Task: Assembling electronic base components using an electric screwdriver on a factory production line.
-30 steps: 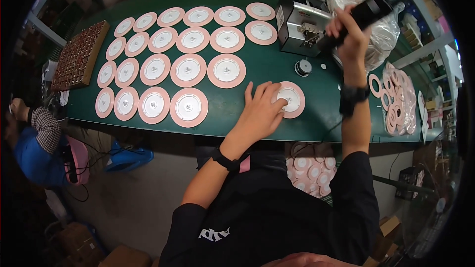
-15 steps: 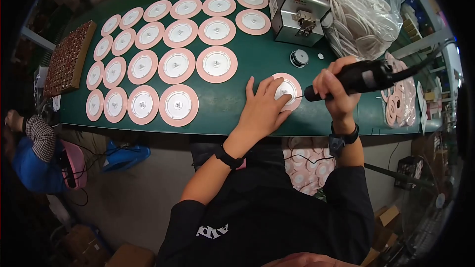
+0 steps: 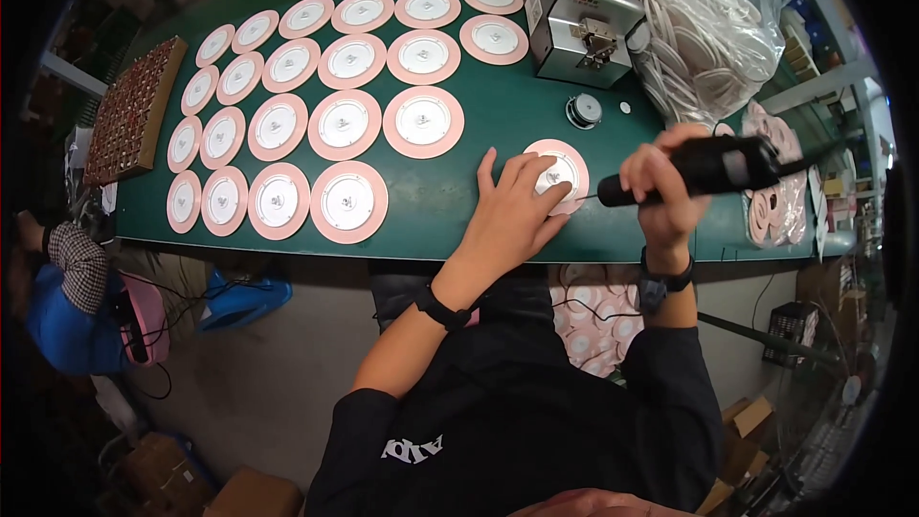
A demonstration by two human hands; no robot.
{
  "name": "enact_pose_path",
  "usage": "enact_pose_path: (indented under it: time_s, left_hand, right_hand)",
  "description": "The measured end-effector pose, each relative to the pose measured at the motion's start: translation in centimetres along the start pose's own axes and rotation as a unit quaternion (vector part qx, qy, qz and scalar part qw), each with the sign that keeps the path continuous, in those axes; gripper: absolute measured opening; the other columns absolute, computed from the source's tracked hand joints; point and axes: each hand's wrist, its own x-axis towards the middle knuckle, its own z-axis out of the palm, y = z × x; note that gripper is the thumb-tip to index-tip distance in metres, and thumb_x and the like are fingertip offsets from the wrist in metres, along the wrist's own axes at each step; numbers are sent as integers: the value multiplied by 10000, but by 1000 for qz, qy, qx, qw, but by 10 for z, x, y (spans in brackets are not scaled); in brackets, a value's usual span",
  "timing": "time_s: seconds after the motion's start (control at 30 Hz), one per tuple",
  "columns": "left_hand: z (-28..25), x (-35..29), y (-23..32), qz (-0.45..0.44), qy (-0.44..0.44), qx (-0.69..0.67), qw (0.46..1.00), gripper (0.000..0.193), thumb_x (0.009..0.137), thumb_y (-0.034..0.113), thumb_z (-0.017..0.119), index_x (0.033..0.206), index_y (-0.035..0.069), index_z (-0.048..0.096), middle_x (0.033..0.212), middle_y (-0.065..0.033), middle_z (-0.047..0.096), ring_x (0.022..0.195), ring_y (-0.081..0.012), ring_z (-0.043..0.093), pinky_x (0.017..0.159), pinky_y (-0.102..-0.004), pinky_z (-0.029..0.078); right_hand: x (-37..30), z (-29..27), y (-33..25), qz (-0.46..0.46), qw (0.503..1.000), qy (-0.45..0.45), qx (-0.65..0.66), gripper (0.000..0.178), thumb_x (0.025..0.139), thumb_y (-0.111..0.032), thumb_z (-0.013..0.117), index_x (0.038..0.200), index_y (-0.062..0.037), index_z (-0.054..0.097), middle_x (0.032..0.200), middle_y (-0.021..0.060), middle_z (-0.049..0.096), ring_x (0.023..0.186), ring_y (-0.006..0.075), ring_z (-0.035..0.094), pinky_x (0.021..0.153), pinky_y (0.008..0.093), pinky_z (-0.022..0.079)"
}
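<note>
My left hand [image 3: 514, 206] holds a round pink-rimmed white disc [image 3: 577, 168] down on the green table, its fingers across the white middle and left side. In my right hand [image 3: 667, 193] is a black electric screwdriver [image 3: 713, 170], gripped round its body and held nearly level. Its thin bit points left and reaches the right edge of the disc; whether it touches cannot be made out. Just beyond the disc lies a small round speaker driver [image 3: 583, 111], with a small white round piece [image 3: 625, 107] beside it.
Rows of similar discs [image 3: 348, 203] cover the left and middle of the green table [image 3: 459, 220]. A metal machine [image 3: 584, 24] stands at the back, beside a clear bag of white discs [image 3: 708, 29]. Pink rings [image 3: 773, 201] in plastic lie right; a brown compartment tray [image 3: 134, 115] lies far left.
My right hand and the screwdriver have shifted slightly right and nearer to me, so the bit has drawn back from the disc's middle. My left hand stays on the disc.
</note>
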Motion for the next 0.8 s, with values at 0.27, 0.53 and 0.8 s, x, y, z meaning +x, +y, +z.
enact_pose_path:
  time_s: [0.27, 0.53, 0.8]
  left_hand:
    - [-3, -2, -8, 55, 24, -65, 996, 243, 783, 207, 823, 1001, 166, 723, 1107, 25, 642, 1083, -209, 582, 1103, -608, 284]
    - [-4, -1, -8, 62, 52, -84, 993, 174, 790, 178, 821, 929, 158, 719, 966, 51, 656, 987, -185, 602, 1071, -582, 314]
    - [-5, -1, -9, 54, 54, -85, 993, 163, 794, 172, 820, 923, 154, 723, 951, 54, 656, 974, -181, 603, 1068, -577, 319]
  right_hand:
    - [-11, 2, -22, -56, 991, -72, 98, 205, 922, -73, 556, 1089, -42, 441, 666, 32, 420, 496, 130, 389, 529, 318, 409]
    - [-10, 3, -20, -47, 991, -74, 106, 209, 924, -78, 565, 1086, -44, 438, 669, 31, 426, 499, 131, 397, 530, 317, 411]
    - [-11, 4, -24, -60, 990, -70, 106, 205, 925, -99, 566, 1073, -53, 432, 671, 20, 423, 500, 121, 394, 526, 314, 403]
